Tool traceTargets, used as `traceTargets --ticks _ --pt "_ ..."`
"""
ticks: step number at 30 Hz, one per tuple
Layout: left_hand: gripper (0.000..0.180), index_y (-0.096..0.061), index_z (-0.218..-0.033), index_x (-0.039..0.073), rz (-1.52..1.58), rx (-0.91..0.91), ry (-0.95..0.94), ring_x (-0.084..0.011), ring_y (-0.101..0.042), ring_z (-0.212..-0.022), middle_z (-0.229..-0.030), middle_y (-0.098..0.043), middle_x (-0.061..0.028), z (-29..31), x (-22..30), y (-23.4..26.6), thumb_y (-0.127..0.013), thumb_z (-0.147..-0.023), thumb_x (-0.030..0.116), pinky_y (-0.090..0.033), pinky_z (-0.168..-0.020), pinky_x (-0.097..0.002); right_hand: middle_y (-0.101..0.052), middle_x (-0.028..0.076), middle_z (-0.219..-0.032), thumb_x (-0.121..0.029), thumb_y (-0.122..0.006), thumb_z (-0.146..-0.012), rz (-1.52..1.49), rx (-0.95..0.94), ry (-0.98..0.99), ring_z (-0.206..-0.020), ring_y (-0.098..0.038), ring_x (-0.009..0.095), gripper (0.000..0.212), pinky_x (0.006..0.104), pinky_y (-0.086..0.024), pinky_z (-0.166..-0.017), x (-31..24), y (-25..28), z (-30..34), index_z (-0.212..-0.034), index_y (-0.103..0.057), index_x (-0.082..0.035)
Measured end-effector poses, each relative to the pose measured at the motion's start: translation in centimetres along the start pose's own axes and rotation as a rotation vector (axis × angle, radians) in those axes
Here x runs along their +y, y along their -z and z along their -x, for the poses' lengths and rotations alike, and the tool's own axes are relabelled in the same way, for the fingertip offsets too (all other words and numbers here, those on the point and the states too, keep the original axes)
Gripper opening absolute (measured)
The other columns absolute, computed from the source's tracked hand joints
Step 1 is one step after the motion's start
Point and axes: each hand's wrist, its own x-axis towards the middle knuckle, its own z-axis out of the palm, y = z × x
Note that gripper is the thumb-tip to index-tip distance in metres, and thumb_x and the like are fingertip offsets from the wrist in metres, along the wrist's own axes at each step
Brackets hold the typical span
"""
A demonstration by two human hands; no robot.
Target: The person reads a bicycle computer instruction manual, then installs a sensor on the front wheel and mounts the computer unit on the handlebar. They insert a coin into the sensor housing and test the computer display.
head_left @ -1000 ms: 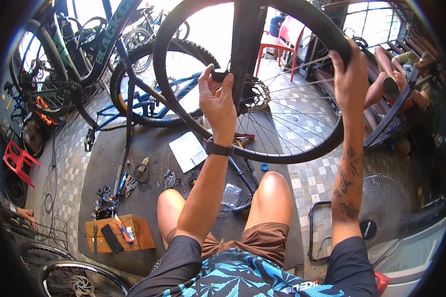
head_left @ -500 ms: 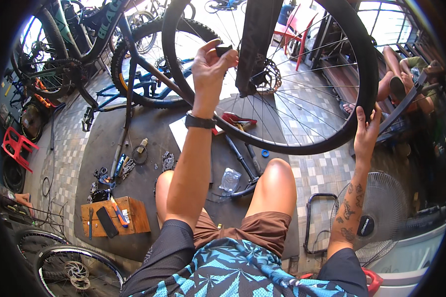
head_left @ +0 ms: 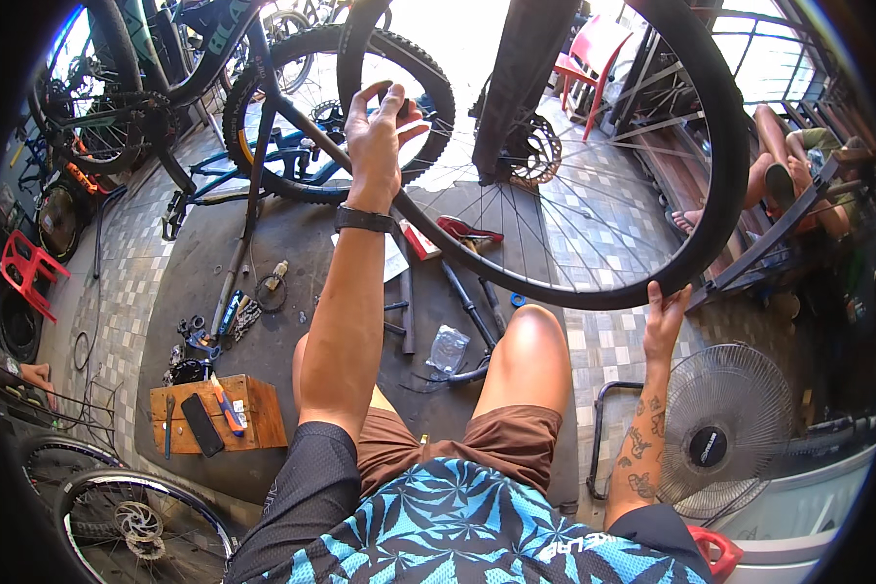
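Note:
A bicycle wheel [head_left: 725, 156] with a black tyre hangs in front of me, mounted at a dark fork leg [head_left: 516, 97]; a disc brake rotor [head_left: 535, 151] sits at its hub. My left hand [head_left: 372, 146], with a black wristband, is raised left of the wheel. Between its curled fingers is a small black piece [head_left: 406, 107], partly hidden, whose kind I cannot make out. At the tyre's lower right, my right hand [head_left: 665, 316] touches the rubber from below with its fingers stretched out and apart.
A wooden box [head_left: 253, 409] at lower left bears a phone [head_left: 202, 425] and a utility knife [head_left: 229, 407]. Bike parts and a red-black saddle [head_left: 469, 231] lie on the dark mat. A fan [head_left: 725, 428] stands right; a seated person's legs [head_left: 764, 161] show beyond the wheel.
My left hand has moved left, away from the fork, with the small black piece. My right hand has slid down and left along the tyre. The view has shifted slightly.

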Motion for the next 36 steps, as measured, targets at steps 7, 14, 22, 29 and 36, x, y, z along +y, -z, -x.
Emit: traceTargets --ticks 7,14,22,29,36 --pt "0.020 -0.056 -0.120 0.004 -0.147 -0.026 0.217 -0.0067 -0.054 -0.058 -0.079 -0.054 0.0002 -1.0 -3.3 0.3 -0.051 -0.109 0.020 -0.058 -0.048 -0.0255 -0.061 0.005 -0.122 -0.024 -0.073 -0.106 -0.082 -0.050 -0.164 -0.111 -0.056 0.015 0.063 0.0289 -0.043 -0.104 4.1 -1.9 3.0 -0.152 -0.038 0.001" --pt "0.031 -0.068 -0.106 0.002 -0.371 -0.057 0.148 -0.0042 -0.049 -0.052 -0.067 -0.051 0.0043 -2.4 -4.1 -1.0 -0.074 -0.103 0.032 -0.043 -0.042 -0.0223 -0.059 0.007 -0.126 -0.026 -0.072 -0.107 -0.111 -0.062 -0.245 -0.115 -0.055 0.017 0.067 0.0312 -0.042 -0.107 5.6 -2.1 3.1 -0.155 -0.036 0.001" --pt "0.029 -0.068 -0.102 0.000 -0.581 0.049 -0.020 -0.0035 -0.047 -0.049 -0.064 -0.053 0.0031 -3.7 -5.9 -1.7 -0.080 -0.099 0.026 -0.034 -0.038 -0.0241 -0.052 0.012 -0.143 -0.023 -0.069 -0.108 -0.043 -0.089 -0.226 -0.129 -0.053 0.019 0.074 0.0307 -0.041 -0.114 5.5 -2.1 3.2 -0.163 -0.025 0.001" --pt "0.038 -0.069 -0.117 0.000 -0.374 0.069 0.137 -0.0053 -0.047 -0.051 -0.069 -0.054 0.0032 -1.8 -4.2 -1.5 -0.065 -0.107 0.036 -0.045 -0.044 -0.0238 -0.053 0.011 -0.144 -0.028 -0.072 -0.106 -0.006 -0.197 -0.427 -0.131 -0.052 0.020 0.075 0.0326 -0.039 -0.116 2.7 -1.2 2.4 -0.162 -0.030 0.001" --pt "0.035 -0.053 -0.137 -0.004 -0.021 -0.020 0.136 -0.0196 -0.067 -0.097 -0.109 -0.062 -0.0138 1.1 -3.3 -1.1 -0.046 -0.109 0.016 -0.066 -0.082 -0.0360 -0.058 0.009 -0.140 -0.031 -0.073 -0.105 -0.009 0.129 0.063 -0.115 -0.060 0.015 0.060 0.0296 -0.042 -0.111 -3.5 0.4 -1.5 -0.148 -0.043 -0.001"
